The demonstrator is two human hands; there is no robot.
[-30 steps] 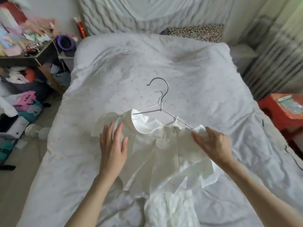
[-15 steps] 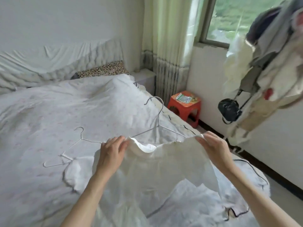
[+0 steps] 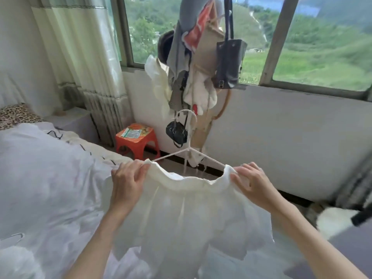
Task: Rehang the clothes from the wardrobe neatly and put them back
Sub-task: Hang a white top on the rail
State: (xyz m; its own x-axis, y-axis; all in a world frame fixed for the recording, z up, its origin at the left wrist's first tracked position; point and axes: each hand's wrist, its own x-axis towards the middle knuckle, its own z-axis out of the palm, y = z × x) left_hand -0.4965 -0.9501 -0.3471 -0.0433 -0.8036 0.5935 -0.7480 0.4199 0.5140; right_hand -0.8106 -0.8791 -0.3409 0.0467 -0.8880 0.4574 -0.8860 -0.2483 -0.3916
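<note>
Both hands (image 3: 128, 181) grip white garment (image 3: 181, 214) on wire hanger (image 3: 188, 150).

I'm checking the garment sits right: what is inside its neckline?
The white hanger: its hook and sloping arms rise from the white garment. Its ends are covered by fabric under the left hand and right hand.

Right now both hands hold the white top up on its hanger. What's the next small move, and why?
Probably shift one hand, likely the right hand, from the shoulder to the hanger neck. Both it and the left hand pinch the white top at the shoulders, it seems to sit evenly, and the hook is free, so it looks ready to carry.
</note>
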